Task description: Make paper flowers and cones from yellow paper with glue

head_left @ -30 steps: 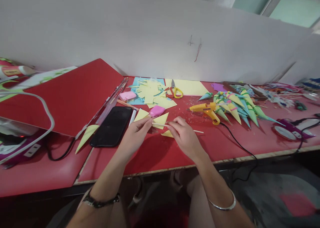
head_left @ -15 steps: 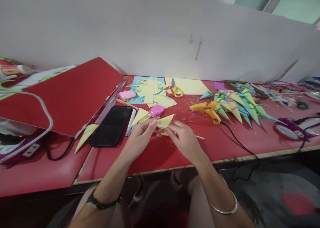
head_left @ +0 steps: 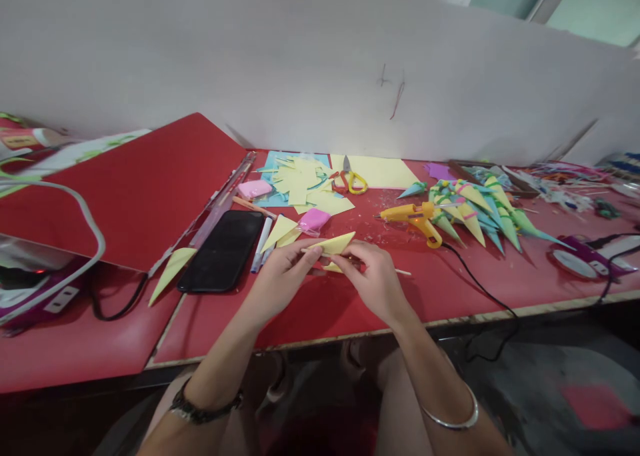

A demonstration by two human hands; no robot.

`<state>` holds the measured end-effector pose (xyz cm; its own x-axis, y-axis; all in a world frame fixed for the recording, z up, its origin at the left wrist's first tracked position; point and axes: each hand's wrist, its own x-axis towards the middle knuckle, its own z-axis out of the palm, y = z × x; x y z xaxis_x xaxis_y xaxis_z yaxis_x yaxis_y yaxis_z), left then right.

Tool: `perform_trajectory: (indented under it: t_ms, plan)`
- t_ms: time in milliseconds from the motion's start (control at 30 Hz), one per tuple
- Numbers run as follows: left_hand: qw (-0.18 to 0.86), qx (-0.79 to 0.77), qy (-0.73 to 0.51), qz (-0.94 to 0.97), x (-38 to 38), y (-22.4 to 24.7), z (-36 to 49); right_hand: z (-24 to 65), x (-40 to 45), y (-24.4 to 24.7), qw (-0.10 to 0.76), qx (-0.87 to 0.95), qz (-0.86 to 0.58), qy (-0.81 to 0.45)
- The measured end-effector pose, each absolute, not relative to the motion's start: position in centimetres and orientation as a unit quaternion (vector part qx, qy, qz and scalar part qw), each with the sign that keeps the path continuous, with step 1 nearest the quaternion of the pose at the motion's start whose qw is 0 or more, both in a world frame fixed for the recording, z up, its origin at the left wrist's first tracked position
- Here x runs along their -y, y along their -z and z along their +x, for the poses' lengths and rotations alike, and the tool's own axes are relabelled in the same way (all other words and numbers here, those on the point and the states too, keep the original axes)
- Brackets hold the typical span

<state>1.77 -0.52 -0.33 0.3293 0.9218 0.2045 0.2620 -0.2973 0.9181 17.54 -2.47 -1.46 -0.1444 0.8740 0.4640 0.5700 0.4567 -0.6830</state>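
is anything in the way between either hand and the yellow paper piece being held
Nothing visible: the left hand and right hand both have fingers on the yellow paper piece. The pink packet lies beyond it, not in between.

Left of centre on the red bench (head_left: pixel 310 313), a black phone (head_left: pixel 221 252), lying flat, with markers (head_left: pixel 261 245) just beside its right edge. Farther left, a large red board (head_left: pixel 155 193), with a white cable (head_left: pixel 101 239) curved in front. At far centre, scissors (head_left: pixel 346 168) with red and yellow handles; left of them, paper scraps (head_left: pixel 300 178) piled over a blue sheet (head_left: pixel 280 201). To the right, a yellow glue gun (head_left: pixel 413 214), pointed left, beside heaped paper cones (head_left: pixel 480 209).
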Motion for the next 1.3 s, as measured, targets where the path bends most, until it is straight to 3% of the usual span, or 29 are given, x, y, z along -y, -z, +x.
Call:
perform_trajectory:
  t_ms: [267, 400, 567, 967, 1300]
  plan:
    - [0.300, -0.480, -0.383, 0.730, 0.7, 0.1, 1.7, 17.6, 2.5, 1.3, 0.460, 0.721, -0.479, -0.196]
    - [0.321, -0.479, -0.387, 0.720, 0.9, 0.1, 1.8, 17.5, 2.5, 1.1, 0.483, 0.694, -0.466, -0.259]
    - [0.260, -0.443, -0.408, 0.755, 1.1, 0.1, 1.8, 17.7, 2.7, 0.8, 0.446, 0.704, -0.455, -0.313]
    - [0.312, -0.414, -0.409, 0.751, 1.3, -0.1, 1.7, 17.4, 3.2, 0.7, 0.453, 0.773, -0.397, -0.198]
    - [0.359, -0.294, -0.500, 0.731, 1.4, -0.3, 0.7, 16.7, 3.5, -0.9, 0.414, 0.688, -0.344, -0.486]
